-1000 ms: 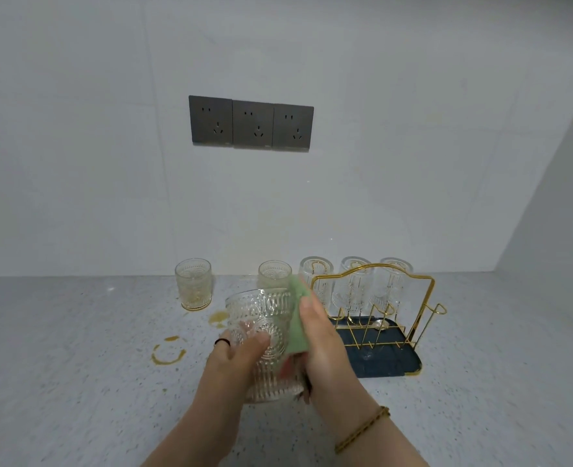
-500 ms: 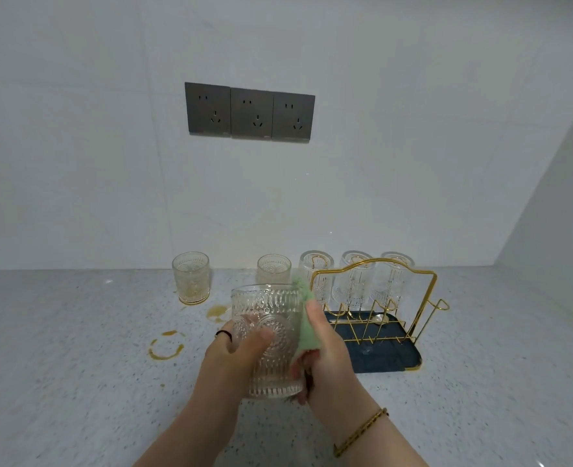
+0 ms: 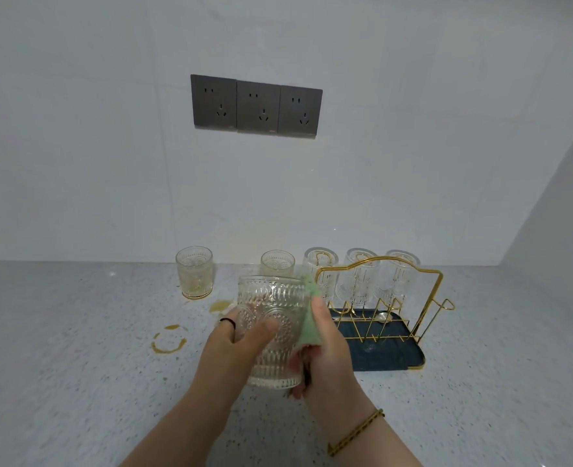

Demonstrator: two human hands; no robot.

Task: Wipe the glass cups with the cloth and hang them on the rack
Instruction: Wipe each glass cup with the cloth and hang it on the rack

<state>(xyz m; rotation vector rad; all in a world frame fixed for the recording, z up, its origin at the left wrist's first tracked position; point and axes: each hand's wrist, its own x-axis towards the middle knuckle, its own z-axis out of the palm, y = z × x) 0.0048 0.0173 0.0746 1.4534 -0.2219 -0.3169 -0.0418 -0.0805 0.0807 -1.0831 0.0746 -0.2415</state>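
Observation:
My left hand (image 3: 234, 345) grips an embossed glass cup (image 3: 271, 308), upright, above the counter. My right hand (image 3: 325, 358) holds a green cloth (image 3: 308, 328) against the cup's right side. Two more glass cups stand upright by the wall: one at the left (image 3: 195, 276) with yellowish residue, one (image 3: 277, 263) just behind the held cup. A gold wire rack (image 3: 426, 288) on a dark blue tray (image 3: 403, 358) stands to the right, with three glass cups (image 3: 357, 281) hung upside down on its back pegs.
Yellow-brown ring stains (image 3: 169, 338) and a small spill (image 3: 219, 305) mark the speckled grey counter (image 3: 76, 365). Three grey wall sockets (image 3: 256, 106) sit above. A side wall (image 3: 554, 214) closes the right end.
The held cup has tipped from leaning to upright and risen slightly. The cloth has slid down along its right side.

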